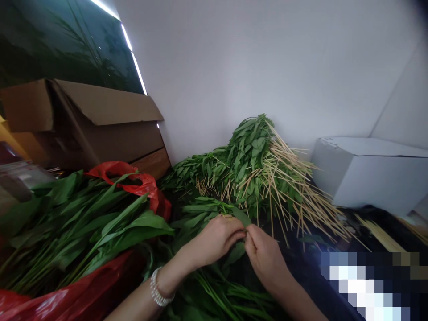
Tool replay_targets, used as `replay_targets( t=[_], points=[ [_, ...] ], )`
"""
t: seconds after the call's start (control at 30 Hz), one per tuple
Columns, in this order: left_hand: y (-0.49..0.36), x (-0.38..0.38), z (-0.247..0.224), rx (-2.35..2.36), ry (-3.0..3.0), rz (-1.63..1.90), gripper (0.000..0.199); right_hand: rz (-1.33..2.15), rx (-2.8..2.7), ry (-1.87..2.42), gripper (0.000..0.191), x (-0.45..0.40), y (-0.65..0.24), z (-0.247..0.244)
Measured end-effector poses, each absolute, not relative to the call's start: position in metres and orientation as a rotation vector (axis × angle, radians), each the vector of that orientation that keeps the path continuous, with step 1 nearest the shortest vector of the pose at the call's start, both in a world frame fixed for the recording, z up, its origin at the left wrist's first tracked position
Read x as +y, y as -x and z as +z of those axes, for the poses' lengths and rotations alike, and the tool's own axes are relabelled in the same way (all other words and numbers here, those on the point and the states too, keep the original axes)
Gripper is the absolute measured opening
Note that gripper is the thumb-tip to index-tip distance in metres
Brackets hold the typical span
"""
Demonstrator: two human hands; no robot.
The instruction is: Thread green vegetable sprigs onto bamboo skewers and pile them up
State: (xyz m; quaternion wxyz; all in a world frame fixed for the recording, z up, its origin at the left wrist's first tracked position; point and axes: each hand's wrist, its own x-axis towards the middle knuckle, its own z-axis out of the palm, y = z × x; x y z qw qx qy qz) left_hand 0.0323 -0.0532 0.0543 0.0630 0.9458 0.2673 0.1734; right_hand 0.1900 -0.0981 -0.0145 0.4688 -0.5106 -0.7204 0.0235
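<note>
My left hand (217, 236), with a beaded bracelet (158, 287) on its wrist, is closed in a pinch on a green leaf (242, 216). My right hand (265, 256) meets it fingertip to fingertip, pinching the same leaf. The fingers hide the part of the leaf between them. Loose leaves (197, 214) lie just beyond my left hand, and long green stems (224, 294) spread below both wrists. Behind the hands rises a heap of leaves on thin wooden skewers (250, 147), their bare ends (294, 196) pointing right.
At left, a red plastic bag (157, 196) holds large long leaves (110, 227). An open cardboard box (113, 138) stands behind it. A white box (371, 174) is at right, with bare skewers (381, 234) in front of it. The white wall (250, 58) closes off the back.
</note>
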Motion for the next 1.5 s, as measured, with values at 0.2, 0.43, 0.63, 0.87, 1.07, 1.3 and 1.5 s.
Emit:
replay_targets(
  t=[0.2,0.43,0.63,0.87,1.07,1.3,1.5],
  points=[
    [-0.039,-0.061,0.049,0.696,-2.663,0.767,0.021,1.100,-1.200,1.110,0.035,-0.091,-0.187,-0.013],
    [-0.011,-0.024,0.090,0.827,-2.555,1.036,0.021,0.672,-1.457,1.343,0.028,-0.084,-0.210,-0.015],
    [-0.003,0.011,0.060,1.095,-3.022,0.666,0.022,0.597,-1.844,1.378,0.018,-0.090,-0.214,-0.011],
    [0.008,-0.011,0.038,1.057,-2.870,0.537,0.040,0.967,-2.342,1.289,0.005,-0.112,-0.203,-0.003],
    [0.030,-0.054,0.059,0.828,-2.570,0.353,0.017,0.781,-2.247,1.384,0.008,-0.107,-0.201,-0.005],
    [0.053,-0.078,0.043,0.887,-2.548,0.131,0.012,0.925,-2.032,1.231,0.008,-0.112,-0.191,0.005],
    [0.048,-0.075,0.058,0.966,-2.556,0.479,0.006,1.065,-2.027,1.135,0.006,-0.118,-0.192,0.015]
  ],
)
